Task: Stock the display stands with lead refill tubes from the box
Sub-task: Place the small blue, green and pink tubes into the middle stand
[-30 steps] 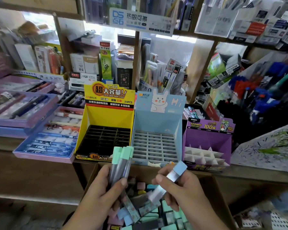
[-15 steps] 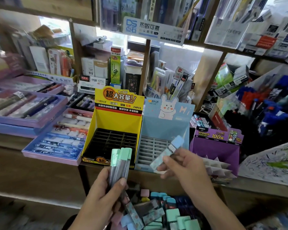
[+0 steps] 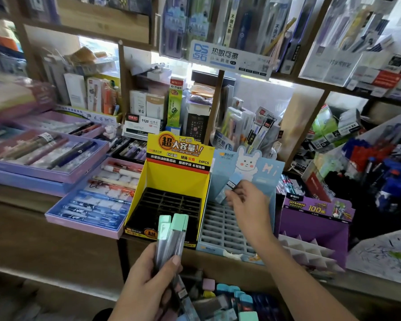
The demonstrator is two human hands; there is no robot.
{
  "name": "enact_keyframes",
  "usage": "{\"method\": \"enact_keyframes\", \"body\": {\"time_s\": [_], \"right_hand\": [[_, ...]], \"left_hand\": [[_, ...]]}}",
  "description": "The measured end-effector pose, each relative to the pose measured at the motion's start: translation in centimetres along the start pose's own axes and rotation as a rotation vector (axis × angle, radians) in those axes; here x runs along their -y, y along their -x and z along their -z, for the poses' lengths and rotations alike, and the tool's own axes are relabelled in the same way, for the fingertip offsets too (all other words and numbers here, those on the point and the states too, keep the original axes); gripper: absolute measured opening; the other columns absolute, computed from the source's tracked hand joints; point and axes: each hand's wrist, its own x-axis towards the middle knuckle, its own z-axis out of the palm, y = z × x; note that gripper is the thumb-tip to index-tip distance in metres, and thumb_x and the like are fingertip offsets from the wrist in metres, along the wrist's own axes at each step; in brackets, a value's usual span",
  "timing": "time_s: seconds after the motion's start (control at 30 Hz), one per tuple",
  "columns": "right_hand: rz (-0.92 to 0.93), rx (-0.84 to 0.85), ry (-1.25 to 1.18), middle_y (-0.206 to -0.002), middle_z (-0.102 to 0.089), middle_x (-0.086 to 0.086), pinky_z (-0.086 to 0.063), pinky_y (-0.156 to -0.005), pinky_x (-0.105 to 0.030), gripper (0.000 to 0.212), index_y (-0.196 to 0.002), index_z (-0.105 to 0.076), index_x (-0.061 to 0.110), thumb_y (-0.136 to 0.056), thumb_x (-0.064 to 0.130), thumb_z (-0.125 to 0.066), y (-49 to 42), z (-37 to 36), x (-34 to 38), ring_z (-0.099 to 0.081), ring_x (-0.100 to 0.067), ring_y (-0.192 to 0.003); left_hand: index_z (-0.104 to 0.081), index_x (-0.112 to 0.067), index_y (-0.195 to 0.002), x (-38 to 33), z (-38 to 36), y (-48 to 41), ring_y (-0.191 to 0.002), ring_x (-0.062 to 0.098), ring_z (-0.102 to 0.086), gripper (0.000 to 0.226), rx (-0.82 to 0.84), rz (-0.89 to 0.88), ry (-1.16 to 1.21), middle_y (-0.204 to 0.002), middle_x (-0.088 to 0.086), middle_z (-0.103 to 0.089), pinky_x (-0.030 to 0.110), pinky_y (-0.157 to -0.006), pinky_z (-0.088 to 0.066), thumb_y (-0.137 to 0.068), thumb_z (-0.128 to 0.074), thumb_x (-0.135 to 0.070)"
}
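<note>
While your right hand (image 3: 247, 201) reaches over the blue stand (image 3: 218, 232), its thumb and fingertips pinch one blue-capped tube (image 3: 228, 187), held slanting with the cap uppermost, above the back rows of the grey grid. The tube is in the air in front of the rabbit card, not in a slot. Your forearm crosses the right side of that grid and hides the slots beneath it. The slots you can see hold nothing.

Your left hand (image 3: 146, 283) is lower and nearer to you, its fingers curled round a bundle of green-capped tubes (image 3: 171, 235) with the thumb pressed across them. They stand nearly upright, caps on top, and cover part of the front edge of the yellow stand (image 3: 176, 179). Its black grid shows only dark slots.

The yellow stand sits just beside the blue one on the left; the purple stand (image 3: 310, 225) with white dividers is just beside it on the right. All three rest on the wooden counter (image 3: 56, 239). Below the counter, at the bottom of the view, lies a pile of loose tubes (image 3: 232, 300) with blue, green and pink caps. Left of the yellow stand lies a pink-edged pen tray (image 3: 86, 218), and packed shelves rise behind.
</note>
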Motion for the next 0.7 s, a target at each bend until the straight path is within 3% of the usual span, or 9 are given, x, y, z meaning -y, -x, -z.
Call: {"method": "enact_keyframes", "body": {"time_s": [0.1,0.23,0.43,0.7], "right_hand": [[0.014,0.025,0.048,-0.089,-0.075,-0.004,-0.061,-0.081,-0.051,0.006,-0.102,-0.069,0.004,-0.098,0.009,-0.067,-0.3,-0.5,0.0,-0.073,-0.02,-0.081],[0.008,0.071,0.09,-0.085,-0.073,-0.005,-0.06,-0.081,-0.05,0.006,-0.095,-0.068,0.003,-0.099,0.007,-0.066,-0.5,-0.7,0.0,-0.072,-0.024,-0.082],[0.001,0.053,0.112,-0.082,-0.076,-0.001,-0.057,-0.072,-0.031,0.008,-0.089,-0.069,0.008,-0.095,0.013,-0.072,-0.5,-1.4,-0.3,-0.072,-0.015,-0.078],[0.018,0.015,0.097,-0.083,-0.077,-0.002,-0.06,-0.074,-0.033,0.008,-0.093,-0.076,0.006,-0.094,0.014,-0.074,-0.3,-2.7,-0.9,-0.072,-0.012,-0.076]], "left_hand": [[-0.072,-0.036,-0.096,0.1,0.0,-0.1,-0.069,0.026,-0.058,0.015,0.005,0.01,0.003,-0.085,0.019,-0.068,0.033,-0.062,-0.041,-0.093,-0.067,-0.022],[-0.072,-0.036,-0.097,0.1,0.1,-0.2,-0.065,0.024,-0.053,0.014,0.019,0.032,0.017,-0.082,0.019,-0.067,0.029,-0.055,-0.04,-0.094,-0.066,-0.023],[-0.071,-0.037,-0.099,0.1,0.0,-0.3,-0.068,0.027,-0.055,0.013,0.002,0.036,0.015,-0.083,0.012,-0.07,0.033,-0.055,-0.041,-0.09,-0.068,-0.028],[-0.072,-0.03,-0.1,-0.2,-0.3,-0.1,-0.063,0.024,-0.062,0.015,0.006,0.026,0.006,-0.081,0.015,-0.07,0.026,-0.05,-0.043,-0.094,-0.066,-0.018]]}}
